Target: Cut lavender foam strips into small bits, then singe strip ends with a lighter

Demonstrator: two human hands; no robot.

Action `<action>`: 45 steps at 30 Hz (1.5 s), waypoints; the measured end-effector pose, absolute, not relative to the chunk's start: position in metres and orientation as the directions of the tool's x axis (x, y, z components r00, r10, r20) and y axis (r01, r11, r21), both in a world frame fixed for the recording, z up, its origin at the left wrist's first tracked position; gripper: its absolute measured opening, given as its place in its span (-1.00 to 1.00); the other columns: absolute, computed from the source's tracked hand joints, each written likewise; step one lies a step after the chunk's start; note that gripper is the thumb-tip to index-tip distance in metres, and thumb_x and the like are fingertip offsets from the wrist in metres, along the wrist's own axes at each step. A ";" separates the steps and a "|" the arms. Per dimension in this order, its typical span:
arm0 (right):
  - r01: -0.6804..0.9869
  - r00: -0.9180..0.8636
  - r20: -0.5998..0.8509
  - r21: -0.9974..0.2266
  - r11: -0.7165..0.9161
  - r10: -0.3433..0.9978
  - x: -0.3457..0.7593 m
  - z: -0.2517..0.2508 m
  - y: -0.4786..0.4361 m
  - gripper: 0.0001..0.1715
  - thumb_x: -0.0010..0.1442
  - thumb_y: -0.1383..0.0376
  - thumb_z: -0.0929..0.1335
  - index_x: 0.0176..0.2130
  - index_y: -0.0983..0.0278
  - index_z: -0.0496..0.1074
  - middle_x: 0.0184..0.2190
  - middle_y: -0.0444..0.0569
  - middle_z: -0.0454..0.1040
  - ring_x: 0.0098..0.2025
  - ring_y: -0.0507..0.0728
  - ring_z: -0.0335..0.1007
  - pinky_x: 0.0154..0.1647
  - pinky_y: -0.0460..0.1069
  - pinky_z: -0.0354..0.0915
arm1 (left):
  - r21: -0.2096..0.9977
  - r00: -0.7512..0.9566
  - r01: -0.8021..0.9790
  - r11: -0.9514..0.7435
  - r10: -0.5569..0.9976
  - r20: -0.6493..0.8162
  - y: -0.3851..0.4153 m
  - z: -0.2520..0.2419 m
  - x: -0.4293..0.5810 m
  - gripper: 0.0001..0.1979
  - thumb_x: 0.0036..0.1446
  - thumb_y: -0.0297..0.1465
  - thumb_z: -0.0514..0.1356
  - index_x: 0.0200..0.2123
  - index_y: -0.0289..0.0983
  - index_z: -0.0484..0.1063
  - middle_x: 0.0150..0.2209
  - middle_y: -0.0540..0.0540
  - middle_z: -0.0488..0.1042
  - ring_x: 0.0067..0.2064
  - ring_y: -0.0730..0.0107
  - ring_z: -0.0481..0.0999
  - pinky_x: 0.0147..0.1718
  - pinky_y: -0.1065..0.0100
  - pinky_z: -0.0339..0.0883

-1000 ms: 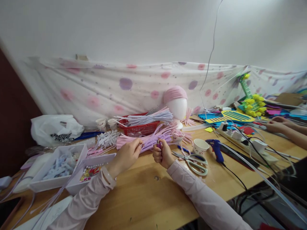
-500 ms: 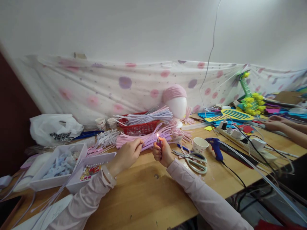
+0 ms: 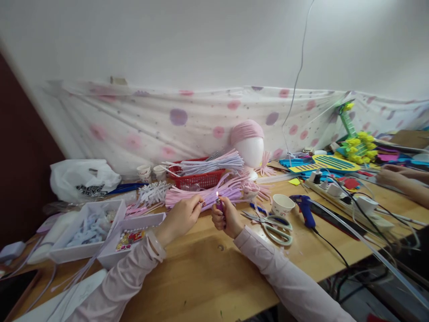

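My right hand (image 3: 228, 218) is closed around a purple lighter (image 3: 219, 205), its small flame burning upright at the top. To the left of it, my left hand (image 3: 182, 217) is pinched, fingertips pointing towards the flame but apart from it. Whatever lies between those fingertips is too small to make out. Just behind both hands lies a bundle of pink and lilac fuzzy stems (image 3: 208, 195). Beyond it stands a red basket (image 3: 201, 180) with pale blue and pink stems (image 3: 211, 163) across its top.
Scissors (image 3: 273, 226), a paper cup (image 3: 282, 204) and a blue glue gun (image 3: 304, 209) lie right of my hands, near a power strip (image 3: 342, 197). White trays (image 3: 87, 228) sit at left. A foam head (image 3: 251, 150) stands behind. Another person's hands (image 3: 393, 175) are at far right.
The view has shifted slightly, so everything sits a little further right. The lighter's flame stays lit, and both hands keep nearly the same pose, close together.
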State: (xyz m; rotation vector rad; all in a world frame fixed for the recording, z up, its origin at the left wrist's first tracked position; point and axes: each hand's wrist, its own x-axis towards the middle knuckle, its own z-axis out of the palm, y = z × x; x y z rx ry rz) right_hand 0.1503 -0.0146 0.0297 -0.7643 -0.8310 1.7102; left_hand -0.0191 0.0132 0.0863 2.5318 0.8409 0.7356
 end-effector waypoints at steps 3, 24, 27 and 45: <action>-0.510 -0.284 -0.125 -0.820 -0.260 0.951 0.148 0.027 -0.014 -0.49 0.07 -0.04 0.12 -0.70 0.22 -0.01 -0.83 -0.32 -0.17 -0.76 -0.11 -0.42 -0.79 -0.18 -0.36 | 0.491 0.685 0.439 -0.753 0.634 0.359 0.013 0.086 -0.019 -0.79 0.18 -0.41 -0.08 -0.29 -0.25 0.33 -0.55 0.01 0.39 -0.46 0.37 0.40 -0.42 0.38 0.15; -0.607 -0.289 -0.055 -0.762 -0.227 0.956 0.146 0.027 -0.017 -0.48 0.04 -0.06 0.17 -0.69 0.21 -0.01 -0.82 -0.32 -0.15 -0.77 -0.10 -0.39 -0.80 -0.17 -0.33 | 0.499 0.652 0.459 -0.735 0.660 0.374 0.013 0.084 -0.020 -0.83 0.15 -0.43 -0.04 -0.28 -0.25 0.33 -0.55 0.00 0.44 -0.47 0.38 0.45 -0.44 0.40 0.16; -0.550 -0.320 -0.106 -0.789 -0.275 0.942 0.140 0.025 -0.018 -0.46 0.07 -0.08 0.13 -0.69 0.21 -0.03 -0.82 -0.32 -0.16 -0.76 -0.10 -0.42 -0.80 -0.17 -0.34 | 0.499 0.658 0.449 -0.741 0.652 0.377 0.014 0.082 -0.019 -0.82 0.16 -0.42 -0.05 -0.28 -0.24 0.33 -0.53 0.00 0.45 -0.48 0.39 0.43 -0.45 0.40 0.16; -0.723 -0.160 -0.025 -0.677 -0.135 0.987 0.143 0.029 -0.019 -0.48 0.04 -0.02 0.17 -0.72 0.23 0.01 -0.82 -0.31 -0.19 -0.77 -0.10 -0.40 -0.80 -0.17 -0.32 | 0.522 0.665 0.429 -0.737 0.649 0.370 0.013 0.079 -0.019 -0.85 0.17 -0.41 -0.05 -0.32 -0.24 0.30 -0.55 0.03 0.45 -0.47 0.41 0.43 -0.42 0.40 0.16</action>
